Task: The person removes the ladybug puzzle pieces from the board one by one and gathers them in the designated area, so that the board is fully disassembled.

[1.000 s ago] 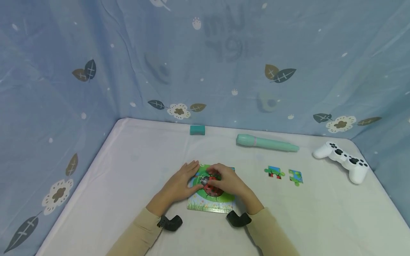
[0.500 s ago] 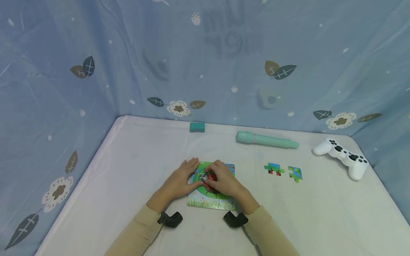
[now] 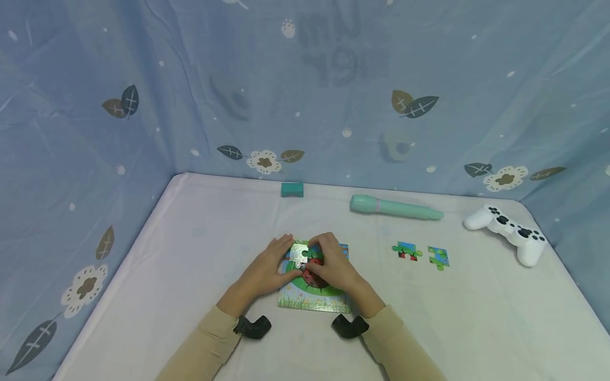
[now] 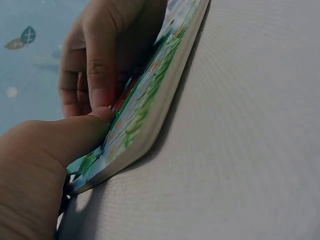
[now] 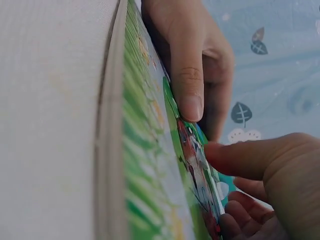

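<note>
A ladybug jigsaw puzzle (image 3: 312, 302) in a thick board lies between both hands. Its upper-left jigsaw puzzle piece (image 3: 298, 253) shines pale with glare and seems slightly tilted. My right hand (image 3: 333, 267) is over the board's right half, curled thumb and fingertips pinching at the piece's edge. My left hand (image 3: 267, 272) lies along the left edge with fingers extended; its thumb presses near the ladybug's head. In the right wrist view, the left thumb (image 5: 187, 85) and right thumb (image 5: 242, 156) nearly meet over the picture (image 5: 142, 125). The right hand covers part of it.
Two loose puzzle pieces, one (image 3: 407, 251) beside another (image 3: 439, 257), lie to the right. Farther back are a teal block (image 3: 292, 190), a mint microphone-shaped stick (image 3: 395, 207) and a white game controller (image 3: 505, 230). Patterned blue cloth (image 3: 305, 106) hangs behind the white table.
The right hand has shifted slightly left and up. The upper-left part of the puzzle, formerly coloured, now shows as a glaring, tilted piece. The left hand stays put.
</note>
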A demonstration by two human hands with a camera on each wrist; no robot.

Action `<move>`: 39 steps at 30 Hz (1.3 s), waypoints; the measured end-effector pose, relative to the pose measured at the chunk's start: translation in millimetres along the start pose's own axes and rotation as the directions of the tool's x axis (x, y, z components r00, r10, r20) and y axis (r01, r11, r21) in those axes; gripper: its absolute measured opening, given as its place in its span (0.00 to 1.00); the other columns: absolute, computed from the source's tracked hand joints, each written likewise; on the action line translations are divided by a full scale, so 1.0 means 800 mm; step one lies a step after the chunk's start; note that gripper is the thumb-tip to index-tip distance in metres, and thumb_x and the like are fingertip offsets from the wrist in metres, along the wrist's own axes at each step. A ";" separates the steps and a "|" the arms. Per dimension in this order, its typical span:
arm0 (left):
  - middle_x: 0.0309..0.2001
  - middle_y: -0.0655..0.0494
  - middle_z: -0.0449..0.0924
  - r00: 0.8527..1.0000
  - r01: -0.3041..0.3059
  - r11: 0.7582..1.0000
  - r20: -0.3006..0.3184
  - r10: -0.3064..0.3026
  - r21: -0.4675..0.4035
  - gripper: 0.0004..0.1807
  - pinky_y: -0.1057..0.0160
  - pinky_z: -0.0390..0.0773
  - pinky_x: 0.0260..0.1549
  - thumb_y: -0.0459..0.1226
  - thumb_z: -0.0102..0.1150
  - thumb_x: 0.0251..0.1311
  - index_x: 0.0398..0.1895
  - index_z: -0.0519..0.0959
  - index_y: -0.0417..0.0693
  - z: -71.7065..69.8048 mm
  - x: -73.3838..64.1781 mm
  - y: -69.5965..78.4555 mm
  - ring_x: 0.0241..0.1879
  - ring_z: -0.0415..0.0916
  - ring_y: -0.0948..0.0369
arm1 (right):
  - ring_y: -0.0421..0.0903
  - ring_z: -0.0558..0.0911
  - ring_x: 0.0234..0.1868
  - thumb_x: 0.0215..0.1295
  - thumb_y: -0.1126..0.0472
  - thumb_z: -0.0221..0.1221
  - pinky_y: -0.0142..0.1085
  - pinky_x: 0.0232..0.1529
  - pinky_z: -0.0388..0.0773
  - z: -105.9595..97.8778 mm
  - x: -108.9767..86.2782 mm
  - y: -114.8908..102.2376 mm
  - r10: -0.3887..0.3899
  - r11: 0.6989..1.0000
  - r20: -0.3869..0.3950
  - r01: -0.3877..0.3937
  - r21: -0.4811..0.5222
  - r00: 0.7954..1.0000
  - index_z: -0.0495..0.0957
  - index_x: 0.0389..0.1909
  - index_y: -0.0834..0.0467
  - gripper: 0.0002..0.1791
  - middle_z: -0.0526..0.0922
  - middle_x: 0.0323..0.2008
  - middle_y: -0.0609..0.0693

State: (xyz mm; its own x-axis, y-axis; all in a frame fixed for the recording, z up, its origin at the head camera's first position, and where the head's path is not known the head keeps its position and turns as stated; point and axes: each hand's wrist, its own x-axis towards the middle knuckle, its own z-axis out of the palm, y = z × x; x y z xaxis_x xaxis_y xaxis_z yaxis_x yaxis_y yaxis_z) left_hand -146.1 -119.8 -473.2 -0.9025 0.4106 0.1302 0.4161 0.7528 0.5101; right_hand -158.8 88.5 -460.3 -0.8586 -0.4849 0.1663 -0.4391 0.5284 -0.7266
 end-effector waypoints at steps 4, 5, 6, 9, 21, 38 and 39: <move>0.71 0.47 0.59 1.000 -0.003 1.000 0.003 0.003 0.000 0.45 0.46 0.61 0.68 0.58 0.60 0.56 0.70 0.61 0.43 0.000 0.001 0.002 0.70 0.54 0.44 | 0.55 0.68 0.60 0.61 0.64 0.62 0.51 0.59 0.72 -0.001 0.000 0.001 -0.015 1.000 -0.013 0.015 -0.016 1.000 0.66 0.61 0.65 0.28 0.69 0.59 0.60; 0.71 0.47 0.59 1.000 -0.006 1.000 0.001 0.006 0.001 0.45 0.46 0.61 0.68 0.58 0.60 0.55 0.70 0.61 0.42 0.000 0.001 0.002 0.70 0.54 0.44 | 0.55 0.69 0.60 0.61 0.64 0.62 0.51 0.59 0.72 -0.001 0.000 0.002 -0.017 0.999 -0.006 0.017 -0.027 1.000 0.67 0.62 0.65 0.28 0.70 0.59 0.59; 0.71 0.47 0.59 1.000 -0.012 1.000 0.002 0.012 0.005 0.45 0.47 0.60 0.68 0.57 0.60 0.56 0.70 0.61 0.42 0.000 0.002 0.002 0.70 0.54 0.44 | 0.55 0.69 0.59 0.61 0.64 0.61 0.51 0.59 0.73 -0.001 0.000 0.001 -0.018 0.999 0.001 0.018 -0.034 1.000 0.68 0.62 0.65 0.27 0.70 0.58 0.59; 0.71 0.46 0.59 1.000 -0.023 1.000 0.004 0.023 0.016 0.45 0.49 0.59 0.69 0.57 0.60 0.56 0.70 0.60 0.40 0.000 0.003 0.002 0.71 0.54 0.46 | 0.54 0.71 0.57 0.62 0.63 0.61 0.49 0.55 0.75 0.000 -0.001 0.001 -0.017 0.998 0.010 0.018 -0.064 1.000 0.70 0.61 0.64 0.26 0.72 0.56 0.58; 0.71 0.46 0.59 1.000 -0.003 0.999 -0.003 0.003 0.040 0.46 0.49 0.59 0.69 0.59 0.60 0.55 0.69 0.62 0.37 -0.001 0.003 0.001 0.72 0.53 0.48 | 0.51 0.72 0.52 0.59 0.65 0.63 0.46 0.52 0.77 0.000 0.000 -0.001 -0.036 0.997 -0.022 0.034 -0.067 0.999 0.73 0.58 0.63 0.25 0.72 0.52 0.57; 0.71 0.45 0.59 1.000 0.002 0.999 0.002 -0.002 0.048 0.47 0.51 0.57 0.70 0.59 0.60 0.54 0.69 0.62 0.37 0.000 0.002 0.000 0.72 0.53 0.49 | 0.52 0.74 0.52 0.59 0.63 0.64 0.49 0.52 0.78 -0.010 0.001 -0.006 0.006 1.000 -0.154 -0.009 -0.019 0.988 0.73 0.57 0.60 0.24 0.71 0.52 0.57; 0.71 0.45 0.59 1.000 0.006 0.999 0.004 -0.006 0.046 0.47 0.51 0.57 0.70 0.59 0.60 0.54 0.69 0.62 0.37 0.000 0.001 0.000 0.72 0.53 0.49 | 0.52 0.75 0.52 0.59 0.64 0.64 0.49 0.51 0.78 -0.013 0.001 -0.006 0.007 1.000 -0.159 -0.009 -0.014 0.987 0.73 0.57 0.60 0.24 0.71 0.52 0.57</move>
State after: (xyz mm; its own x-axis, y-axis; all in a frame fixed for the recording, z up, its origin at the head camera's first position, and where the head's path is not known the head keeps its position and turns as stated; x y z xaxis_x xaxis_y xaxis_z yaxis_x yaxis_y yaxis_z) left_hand -147.3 -119.7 -473.0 -0.9046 0.4080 0.1232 0.4151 0.7781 0.4715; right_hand -160.1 92.9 -449.6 -0.8928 -0.3641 0.2651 -0.4346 0.5423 -0.7191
